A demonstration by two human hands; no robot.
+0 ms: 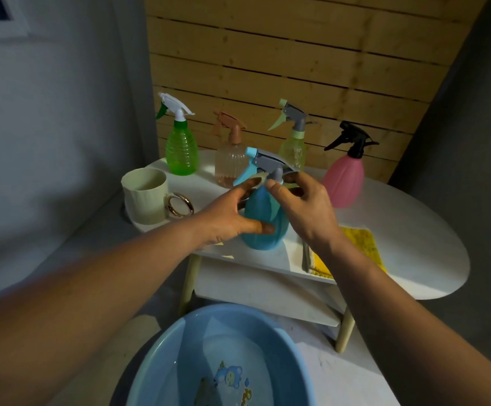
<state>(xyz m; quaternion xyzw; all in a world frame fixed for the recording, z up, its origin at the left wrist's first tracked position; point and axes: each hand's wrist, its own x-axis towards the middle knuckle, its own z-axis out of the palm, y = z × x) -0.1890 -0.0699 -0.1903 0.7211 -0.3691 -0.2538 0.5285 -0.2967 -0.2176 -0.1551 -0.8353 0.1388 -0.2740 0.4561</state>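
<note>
While the left hand (226,218) grips the blue bottle (263,210) near the front edge of the table (414,230), the right hand (305,206) pinches its neck — the pink bottle (345,177) stands just behind.

The blue spray bottle (263,227) stood upright on the white tabletop (414,230). The left hand (226,215) gripped its belly; the fingers (276,189) of the right hand (305,206) pinched its neck under the grey trigger. Behind it to the right stood a pink bottle (345,177), to its left a cream mug (144,197).
</note>
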